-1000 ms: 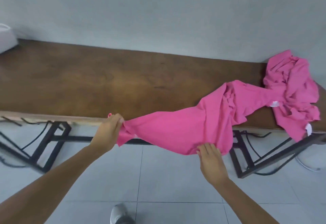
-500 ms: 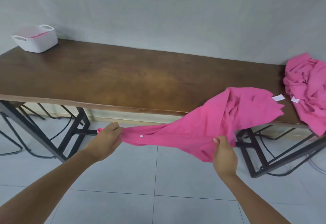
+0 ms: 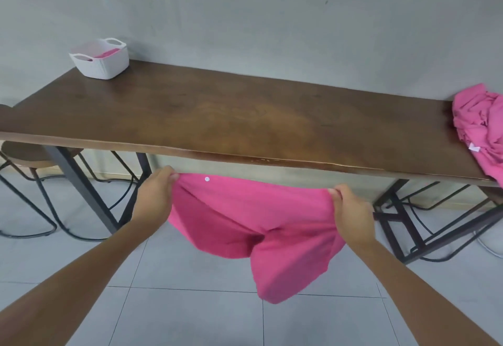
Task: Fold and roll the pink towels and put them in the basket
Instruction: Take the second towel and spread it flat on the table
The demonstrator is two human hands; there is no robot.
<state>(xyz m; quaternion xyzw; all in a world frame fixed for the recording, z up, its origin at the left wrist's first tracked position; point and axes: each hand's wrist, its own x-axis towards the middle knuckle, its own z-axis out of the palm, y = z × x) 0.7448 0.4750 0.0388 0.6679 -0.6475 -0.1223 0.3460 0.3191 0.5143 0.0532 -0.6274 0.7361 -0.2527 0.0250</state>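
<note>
Right now my left hand [image 3: 155, 196] and right hand [image 3: 351, 209] each pinch a top corner of the soft pink towel [image 3: 253, 226], sagging below the wooden counter [image 3: 217, 117]; the crumpled pile [image 3: 479, 125] is cropped, with the woven white basket [image 3: 100, 60] far left.

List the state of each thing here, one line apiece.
Towel: held up off the table, hanging slack, unfolded.
Left hand: gripping one towel corner.
Right hand: gripping the other corner.
Pile of towels: crumpled on the table's right end.
Basket: upright, something pink inside.
</note>
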